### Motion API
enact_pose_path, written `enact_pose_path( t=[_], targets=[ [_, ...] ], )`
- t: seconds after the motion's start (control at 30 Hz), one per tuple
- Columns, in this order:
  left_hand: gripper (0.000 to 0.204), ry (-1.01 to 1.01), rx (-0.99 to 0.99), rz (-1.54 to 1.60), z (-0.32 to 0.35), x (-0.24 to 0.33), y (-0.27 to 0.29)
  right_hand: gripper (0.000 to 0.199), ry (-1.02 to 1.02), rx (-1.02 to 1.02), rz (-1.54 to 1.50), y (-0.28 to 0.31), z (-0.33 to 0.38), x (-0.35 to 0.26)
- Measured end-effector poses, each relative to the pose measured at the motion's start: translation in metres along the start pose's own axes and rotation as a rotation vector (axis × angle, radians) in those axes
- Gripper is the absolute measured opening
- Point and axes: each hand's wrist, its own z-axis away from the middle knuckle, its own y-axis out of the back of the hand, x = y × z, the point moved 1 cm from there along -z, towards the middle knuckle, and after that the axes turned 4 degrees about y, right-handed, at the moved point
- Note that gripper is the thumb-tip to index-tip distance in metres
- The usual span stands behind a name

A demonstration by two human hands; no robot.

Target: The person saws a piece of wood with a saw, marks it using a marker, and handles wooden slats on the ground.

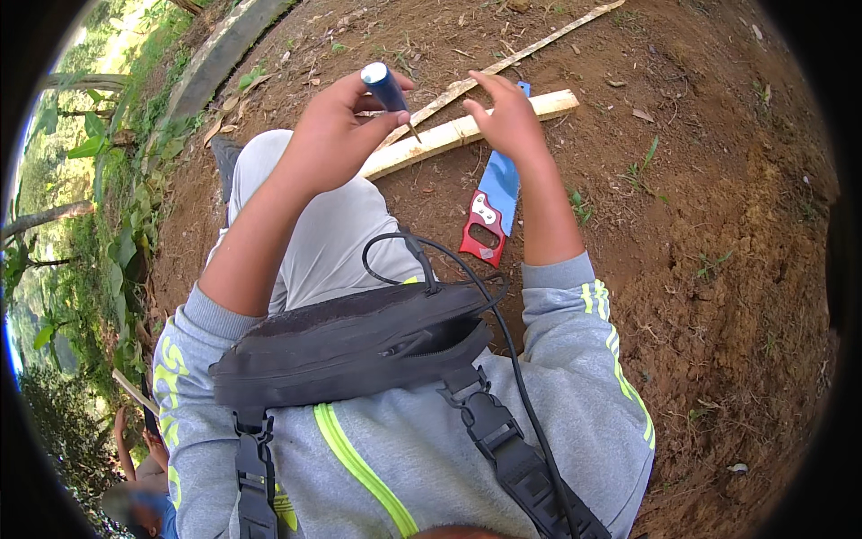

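My left hand (334, 135) is closed round a screwdriver (386, 90) with a dark blue handle and a white end. Its thin shaft points down, and the tip is at the upper face of a pale wooden batten (435, 146); whether it touches the wood I cannot tell. Over the batten's right half hovers my right hand (514, 121), open, thumb and forefinger apart with nothing between them. A handsaw (499, 187) with a blue blade and red handle lies below, next to my right wrist, its blade partly behind the batten and hand.
Behind the batten a thinner wooden strip (539, 48) slants across the brown soil (709, 234). A concrete edge (220, 63) and green plants (126, 242) are on the left. Another person (148, 485) is at the lower left. A black bag (350, 346) hangs at my chest, with a loose cable.
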Motion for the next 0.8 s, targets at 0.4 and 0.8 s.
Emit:
enact_pose_path(
  t=[0.4, 0.8],
  targets=[
    [0.037, -0.121, 0.007, -0.227, -0.093, -0.033, -0.072, 0.041, 0.131, 0.051, -0.369, 0.042, -0.031, -0.055],
    [0.040, 0.012, -0.058, -0.283, -0.097, -0.040, -0.072, 0.031, 0.256, 0.126, -0.263, 0.034, -0.033, -0.051]
  ],
)
